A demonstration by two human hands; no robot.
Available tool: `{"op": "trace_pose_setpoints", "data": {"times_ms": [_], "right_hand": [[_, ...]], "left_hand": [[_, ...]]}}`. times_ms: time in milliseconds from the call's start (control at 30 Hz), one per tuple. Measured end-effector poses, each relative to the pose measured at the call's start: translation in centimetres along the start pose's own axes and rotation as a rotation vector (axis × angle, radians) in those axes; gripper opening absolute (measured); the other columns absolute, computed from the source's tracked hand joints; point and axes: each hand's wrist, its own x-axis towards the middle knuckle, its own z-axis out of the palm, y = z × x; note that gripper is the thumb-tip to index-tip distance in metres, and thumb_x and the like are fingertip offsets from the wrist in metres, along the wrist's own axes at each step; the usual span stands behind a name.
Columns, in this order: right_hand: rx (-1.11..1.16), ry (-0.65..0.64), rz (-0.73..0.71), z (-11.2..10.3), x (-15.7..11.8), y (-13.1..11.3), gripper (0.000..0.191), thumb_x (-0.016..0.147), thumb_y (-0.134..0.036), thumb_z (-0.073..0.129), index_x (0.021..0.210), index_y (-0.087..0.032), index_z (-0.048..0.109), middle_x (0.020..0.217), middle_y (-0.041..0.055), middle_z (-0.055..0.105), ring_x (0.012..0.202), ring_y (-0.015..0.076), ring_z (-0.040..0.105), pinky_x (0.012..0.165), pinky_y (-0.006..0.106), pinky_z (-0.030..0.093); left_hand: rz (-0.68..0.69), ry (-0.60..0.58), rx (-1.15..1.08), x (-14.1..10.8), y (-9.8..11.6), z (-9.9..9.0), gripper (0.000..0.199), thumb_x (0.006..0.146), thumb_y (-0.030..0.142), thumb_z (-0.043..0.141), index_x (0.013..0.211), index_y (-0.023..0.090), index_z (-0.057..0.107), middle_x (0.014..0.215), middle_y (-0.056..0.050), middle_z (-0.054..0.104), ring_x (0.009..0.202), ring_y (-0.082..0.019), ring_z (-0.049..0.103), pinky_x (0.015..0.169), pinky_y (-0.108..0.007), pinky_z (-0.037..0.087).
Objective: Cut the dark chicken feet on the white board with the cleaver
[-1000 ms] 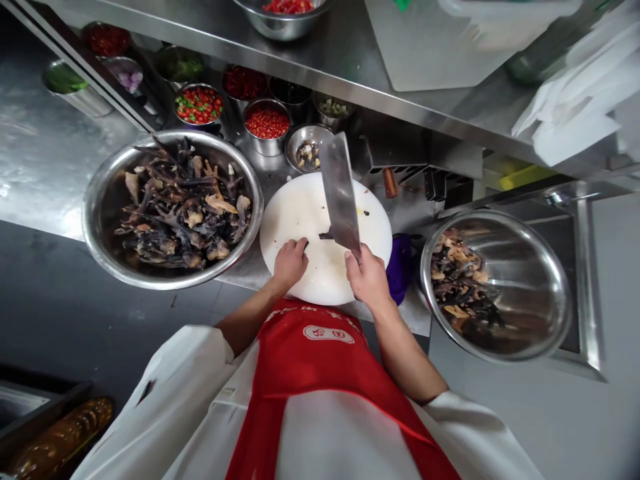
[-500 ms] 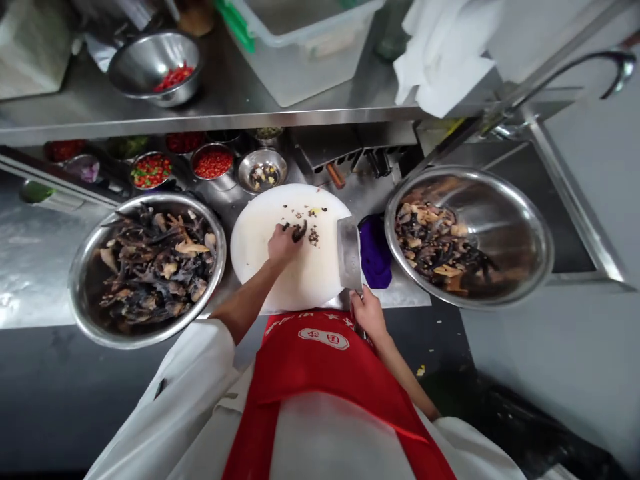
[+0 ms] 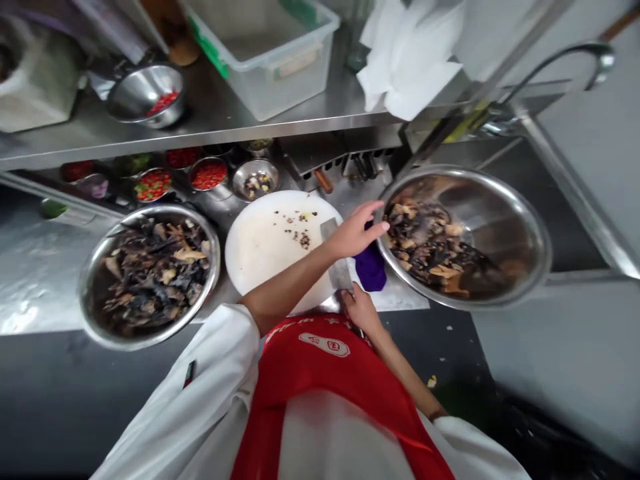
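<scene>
Gripping a broad, rectangular steel cleaver (image 3: 341, 273) by the handle in the closed right hand (image 3: 359, 305), at the near right edge of a round white plastic cutting board (image 3: 260, 247), with the blade's long axis running from near to far and leaning slightly left. Holding the left hand (image 3: 357, 233) out across the board, above the cleaver, with fingers parted and nothing visible in them, at the left rim of a wide, round stainless-steel bowl (image 3: 500, 220); cannot tell whether touching it. Inside that bowl, just right of the left hand and nearer to it than to the right hand, a heap of dark brown and tan pieces (image 3: 430, 233). Scattered on the board's far part, small dark crumbs (image 3: 304, 239). Just right of the cleaver, a crumpled purple cloth (image 3: 371, 270). Left of the board, on the steel surface (image 3: 40, 267), a second round steel bowl (image 3: 93, 293) piled with blackish-brown pieces (image 3: 155, 273).
</scene>
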Motion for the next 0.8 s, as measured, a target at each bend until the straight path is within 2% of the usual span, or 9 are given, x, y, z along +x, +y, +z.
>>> {"op": "trace_pose_setpoints", "data": {"times_ms": [67,167,300,333,400,500,567,667,800], "right_hand": [[0.010,-0.014,0.025,0.0,0.1,0.5,0.029,0.089,-0.043,0.038,0.098,-0.019,0.052,0.060,-0.0004,0.060,0.053,0.0192,0.057,0.055,0.028,0.040],[0.015,-0.039,0.066,-0.2,0.4,0.8,0.033,0.089,-0.049,0.038,0.096,-0.019,0.051,0.054,-0.0019,0.058,0.050,0.0204,0.058,0.054,0.030,0.041],[-0.062,-0.056,0.066,-0.4,0.5,0.4,0.029,0.087,-0.049,0.040,0.089,-0.022,0.049,0.051,-0.0024,0.057,0.049,0.0208,0.059,0.056,0.031,0.042],[-0.073,-0.054,0.073,-0.4,0.5,0.2,0.028,0.087,-0.049,0.041,0.088,-0.022,0.049,0.051,-0.0024,0.057,0.049,0.0207,0.059,0.056,0.031,0.042],[-0.076,-0.042,0.094,-0.2,0.4,0.0,0.027,0.086,-0.049,0.041,0.086,-0.023,0.048,0.052,-0.0022,0.058,0.048,0.0202,0.059,0.056,0.030,0.043],[-0.073,-0.003,0.135,0.3,0.4,-0.6,0.026,0.085,-0.049,0.042,0.084,-0.023,0.046,0.053,-0.0020,0.059,0.048,0.0194,0.058,0.054,0.030,0.043],[-0.095,0.034,0.158,0.7,0.5,-1.3,0.026,0.084,-0.048,0.042,0.082,-0.023,0.047,0.053,-0.0013,0.059,0.048,0.0193,0.058,0.053,0.030,0.042],[-0.154,0.082,0.184,1.0,0.5,-2.6,0.025,0.082,-0.046,0.042,0.079,-0.022,0.048,0.052,0.0003,0.059,0.049,0.0190,0.057,0.053,0.029,0.040],[-0.243,0.114,0.192,1.6,0.6,-3.4,0.026,0.083,-0.045,0.041,0.081,-0.021,0.052,0.054,0.0014,0.060,0.052,0.0198,0.057,0.054,0.029,0.039]], "left_hand": [[0.032,0.059,0.183,-1.5,-1.8,-2.3,0.045,0.087,0.045,0.055,0.125,0.020,0.054,0.141,-0.013,0.046,0.131,-0.025,0.045,0.107,-0.041,0.039],[-0.072,0.320,0.469,-6.2,-5.2,-10.5,0.035,0.087,0.038,0.056,0.115,0.018,0.059,0.132,-0.013,0.054,0.128,-0.023,0.047,0.111,-0.040,0.034],[-0.581,0.773,0.864,-16.5,-8.1,-24.0,0.035,0.087,0.030,0.051,0.118,0.014,0.058,0.127,-0.015,0.056,0.125,-0.026,0.047,0.109,-0.040,0.033],[-0.755,0.815,0.940,-19.1,-8.6,-26.6,0.039,0.086,0.029,0.050,0.120,0.013,0.056,0.127,-0.016,0.056,0.124,-0.028,0.048,0.107,-0.042,0.034],[-0.998,0.658,1.025,-23.5,-9.9,-30.2,0.045,0.083,0.027,0.052,0.126,0.014,0.053,0.134,-0.017,0.051,0.129,-0.031,0.043,0.106,-0.047,0.034],[-1.042,0.305,1.160,-27.4,-11.8,-32.3,0.060,0.077,0.025,0.058,0.135,0.020,0.046,0.151,-0.013,0.033,0.142,-0.035,0.021,0.109,-0.055,0.026],[-1.014,0.181,1.205,-27.9,-12.7,-32.8,0.074,0.072,0.027,0.063,0.142,0.021,0.039,0.155,-0.013,0.025,0.144,-0.037,0.013,0.111,-0.058,0.020],[-1.008,0.095,1.126,-27.1,-13.4,-33.7,0.081,0.069,0.037,0.067,0.143,0.022,0.037,0.151,-0.015,0.033,0.141,-0.038,0.019,0.110,-0.060,0.017],[-0.973,0.165,1.026,-26.0,-13.7,-34.7,0.056,0.071,0.048,0.065,0.121,0.023,0.059,0.130,-0.012,0.055,0.129,-0.034,0.039,0.108,-0.054,0.025]]}}
